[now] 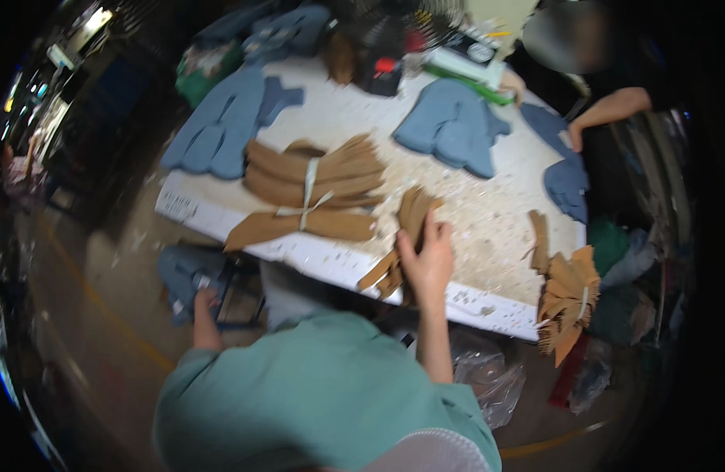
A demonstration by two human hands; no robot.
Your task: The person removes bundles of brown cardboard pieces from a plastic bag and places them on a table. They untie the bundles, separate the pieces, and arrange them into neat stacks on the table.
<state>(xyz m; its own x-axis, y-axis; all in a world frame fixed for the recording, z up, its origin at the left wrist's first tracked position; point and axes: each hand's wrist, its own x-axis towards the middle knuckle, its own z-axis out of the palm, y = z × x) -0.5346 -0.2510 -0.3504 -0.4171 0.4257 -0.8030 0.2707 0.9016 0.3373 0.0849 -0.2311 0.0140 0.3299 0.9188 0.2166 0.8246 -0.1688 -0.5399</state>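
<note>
My right hand (431, 256) is at the table's near edge, thumb and fingers around a small stack of brown cut pieces (413, 211). Narrow brown strips (386, 275) fan out beside its thumb. Down at the left, below the tabletop, my left hand (208, 298) is closed at the edge of a pile of blue cut pieces (185, 271) on a stool; its fingertips are partly hidden. A large brown bundle (311, 185), tied with a pale strip, lies left of my right hand.
The white table (488, 212) is littered with small scraps. Stacks of blue pieces lie at its far left (217, 130) and far middle (449, 126). Another tied brown bundle (568, 303) overhangs the right corner. Across the table, a co-worker's hand (575, 135) touches blue pieces.
</note>
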